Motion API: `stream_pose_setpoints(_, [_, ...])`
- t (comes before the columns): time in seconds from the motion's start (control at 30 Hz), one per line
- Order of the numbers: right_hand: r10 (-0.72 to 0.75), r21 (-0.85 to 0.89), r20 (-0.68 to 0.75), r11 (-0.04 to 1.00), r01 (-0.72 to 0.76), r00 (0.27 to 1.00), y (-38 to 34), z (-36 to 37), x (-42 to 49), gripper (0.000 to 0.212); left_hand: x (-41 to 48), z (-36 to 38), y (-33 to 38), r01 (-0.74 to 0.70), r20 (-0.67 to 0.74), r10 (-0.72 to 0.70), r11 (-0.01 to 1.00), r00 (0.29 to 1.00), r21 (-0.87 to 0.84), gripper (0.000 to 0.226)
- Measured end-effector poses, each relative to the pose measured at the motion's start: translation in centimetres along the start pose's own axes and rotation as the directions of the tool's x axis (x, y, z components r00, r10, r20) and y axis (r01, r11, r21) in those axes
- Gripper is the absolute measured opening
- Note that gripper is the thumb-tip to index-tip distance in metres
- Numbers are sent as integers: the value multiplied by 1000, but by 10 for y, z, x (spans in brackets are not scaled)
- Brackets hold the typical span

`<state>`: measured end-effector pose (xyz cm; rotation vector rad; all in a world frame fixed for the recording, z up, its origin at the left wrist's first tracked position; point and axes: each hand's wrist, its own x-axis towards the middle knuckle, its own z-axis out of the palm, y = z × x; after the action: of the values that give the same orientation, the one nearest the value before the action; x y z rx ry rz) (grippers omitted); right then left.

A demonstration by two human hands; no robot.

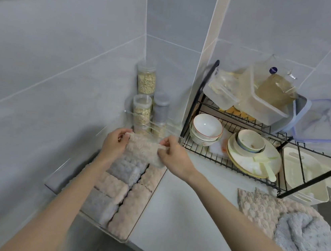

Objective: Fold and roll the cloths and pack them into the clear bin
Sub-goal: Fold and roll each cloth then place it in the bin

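On my remote feed, far L: the clear bin (pixel 60 175) sat on the counter (pixel 187 211) against the tiled wall, w/ rolled cloths (pixel 111 187) packed inside in two rows, beige & grey, pressed side by side. The L hand (pixel 114 145) was over the bin's far end, fingers curled in, thumb & fingertips pinching the L end of a beige cloth (pixel 144 149). That cloth was bunched btwn both hands, spanning hand to hand, its lower part right over the far rolls; I couldn't tell if it touched them. The R hand (pixel 174 155) gripped the cloth's R end, fingers clamped on it. Behind the hands, jars (pixel 146 81) of oats stood in the corner. Further R, a black wire rack (pixel 192 108) held bowls, plates & plastic containers. Far R on the counter lay a loose beige piece (pixel 259 205) w/ a grey piece (pixel 308 243) overlapping it, both well apart from the hands.
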<state>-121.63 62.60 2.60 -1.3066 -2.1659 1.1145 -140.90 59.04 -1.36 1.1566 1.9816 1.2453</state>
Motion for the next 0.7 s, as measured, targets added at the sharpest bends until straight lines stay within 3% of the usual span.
stream_pose_setpoints(0.47, [289, -22, 99, 957, -288, 952, 17, 87, 72, 27, 45, -3, -54, -101, 4, 106, 935, 994, 341, 28])
stream_pose_setpoints(0.6, [312, -37, 142, 950, -310, 939, 23, 100, 78, 29, 45, -3, -62, -212, 105, 186, 789, 977, 576, 39])
stream_pose_setpoints(0.7, [347, -30, 188, 937, -348, 919, 27, 103, 82, 27, 41, -3, -59, -185, 117, 146, 667, 982, 722, 46])
